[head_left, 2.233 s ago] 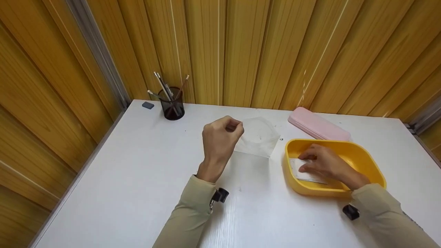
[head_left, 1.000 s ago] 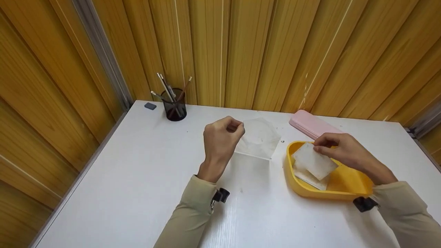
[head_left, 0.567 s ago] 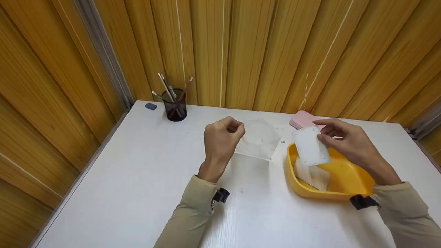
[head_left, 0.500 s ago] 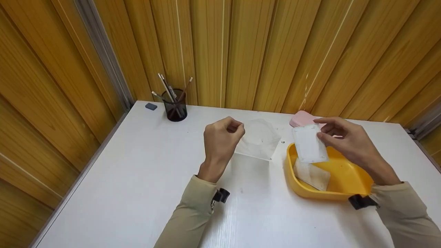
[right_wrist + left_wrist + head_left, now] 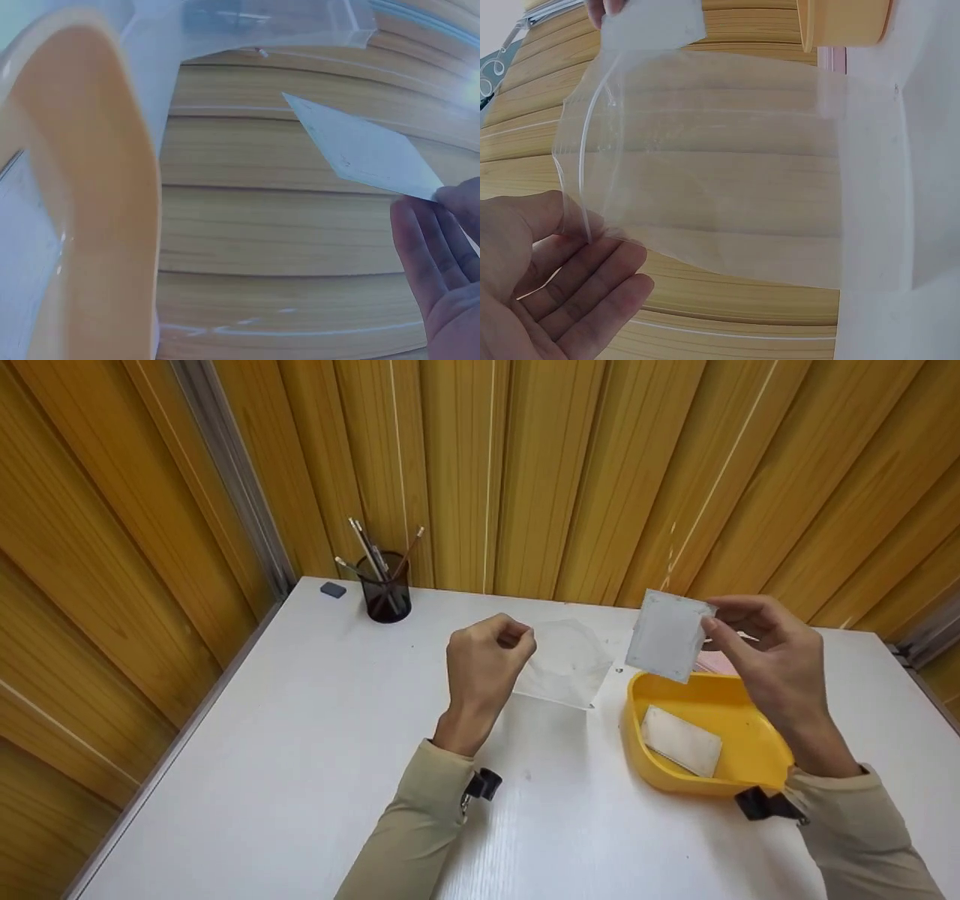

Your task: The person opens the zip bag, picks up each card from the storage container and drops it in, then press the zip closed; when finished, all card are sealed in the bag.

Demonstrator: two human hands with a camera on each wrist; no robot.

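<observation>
A clear zip-lock bag (image 5: 564, 667) stands on the white table, its zip edge pinched by my left hand (image 5: 484, 675) between thumb and fingers. In the left wrist view the bag (image 5: 727, 165) looks transparent, its mouth gaping a little. My right hand (image 5: 780, 660) pinches a thin white rectangular plate (image 5: 667, 636) by one edge, raised above the far-left rim of the yellow bin (image 5: 675, 787). Seen from the right wrist, this plate (image 5: 367, 150) is tilted, near the bag's mouth but apart from it. Another whitish plate (image 5: 682, 741) lies inside the bin.
A black mesh pen cup (image 5: 386, 592) with several pencils stands at the back left, a dark eraser (image 5: 333, 590) beside it. Behind the bin, a pink case (image 5: 715, 662) is mostly hidden. The wood-patterned wall (image 5: 525, 472) borders the table's back edge.
My right hand has picked a plate out of the yellow bin and raised it up and slightly left, turning it. The left hand has kept its hold on the bag.
</observation>
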